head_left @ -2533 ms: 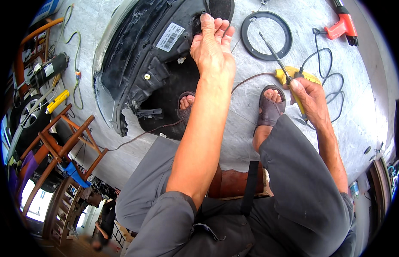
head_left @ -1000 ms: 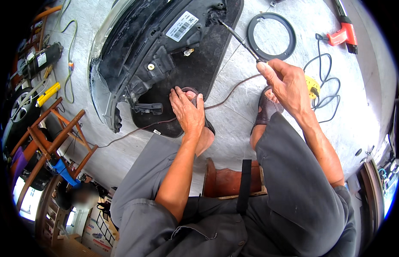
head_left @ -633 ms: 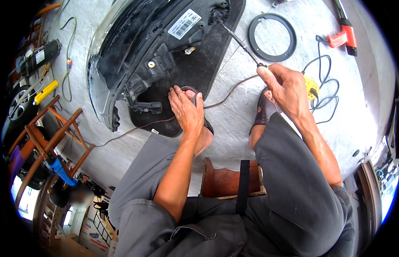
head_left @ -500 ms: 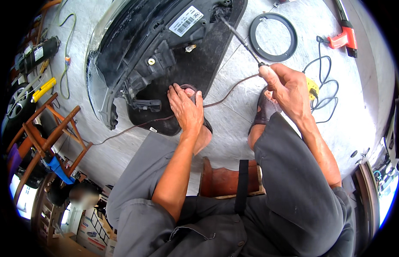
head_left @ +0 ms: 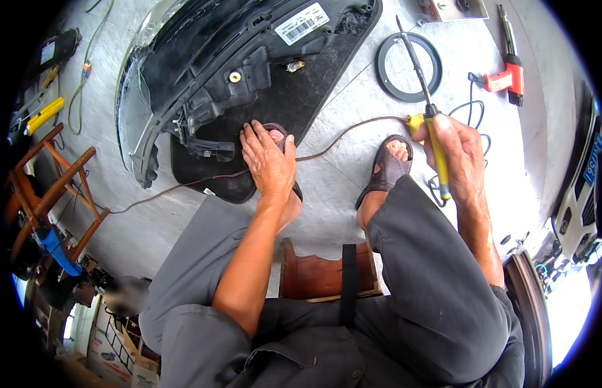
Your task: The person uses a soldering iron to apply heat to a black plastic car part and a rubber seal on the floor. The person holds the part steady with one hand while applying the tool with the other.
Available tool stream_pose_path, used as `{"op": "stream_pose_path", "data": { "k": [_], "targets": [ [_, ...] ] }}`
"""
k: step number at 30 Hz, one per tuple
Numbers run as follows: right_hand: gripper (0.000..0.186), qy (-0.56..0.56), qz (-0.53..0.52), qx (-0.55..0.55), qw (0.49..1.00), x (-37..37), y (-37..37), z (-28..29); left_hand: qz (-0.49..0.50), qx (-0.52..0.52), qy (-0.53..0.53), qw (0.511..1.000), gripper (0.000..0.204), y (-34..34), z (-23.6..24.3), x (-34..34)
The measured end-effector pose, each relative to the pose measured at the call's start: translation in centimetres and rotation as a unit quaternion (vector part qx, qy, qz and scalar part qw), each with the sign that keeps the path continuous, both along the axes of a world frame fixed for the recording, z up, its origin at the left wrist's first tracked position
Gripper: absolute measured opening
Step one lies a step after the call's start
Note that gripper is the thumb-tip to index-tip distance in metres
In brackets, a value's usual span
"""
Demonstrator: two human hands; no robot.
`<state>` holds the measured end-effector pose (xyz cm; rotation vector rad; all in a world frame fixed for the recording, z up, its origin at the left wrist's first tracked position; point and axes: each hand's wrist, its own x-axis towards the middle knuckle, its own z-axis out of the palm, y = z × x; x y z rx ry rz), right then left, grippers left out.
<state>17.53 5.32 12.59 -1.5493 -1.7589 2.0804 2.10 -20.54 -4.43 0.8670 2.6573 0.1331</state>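
In my right hand is a soldering iron with a yellow-and-black handle and a long metal shaft. Its pointed tip aims away from me, above a black ring on the floor, apart from the headlight. My left hand rests on my left sandalled foot, fingers stretched out, holding nothing. Beyond it lies a large car headlight with a black housing, a clear lens and a white label. The headlight sits on a black mat. A small bulb-like part shows beside the housing.
A brown cord crosses the floor past my left foot toward the iron. At right lies a red heat gun with a black cable. A wooden stool stands left. A metal plate lies at the far edge.
The iron's tip has left the far corner of the headlight housing and swung right, its handle now turned toward me. My left hand stays on the foot. The whole view has shifted slightly.
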Motion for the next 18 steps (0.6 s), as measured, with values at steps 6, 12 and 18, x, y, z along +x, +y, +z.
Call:
{"op": "stream_pose_path", "data": {
  "k": [6, 12, 18],
  "targets": [
    [0.057, 0.016, -0.046, -0.128, 0.991, -0.5, -0.2, 0.9, 0.0, -0.002, -0.009, 1.0, 0.086, 0.0, 0.0, 0.0],
    [0.053, 0.066, -0.139, -0.258, 0.954, -0.8, -0.4, 0.5, -0.001, 0.007, -0.009, 1.0, 0.086, -0.1, 0.1, -0.1],
    [0.053, 0.084, -0.165, -0.328, 0.926, -1.9, -1.0, 0.1, 0.0, 0.002, -0.007, 1.0, 0.083, 0.0, 0.1, -0.1]
  ]
}}
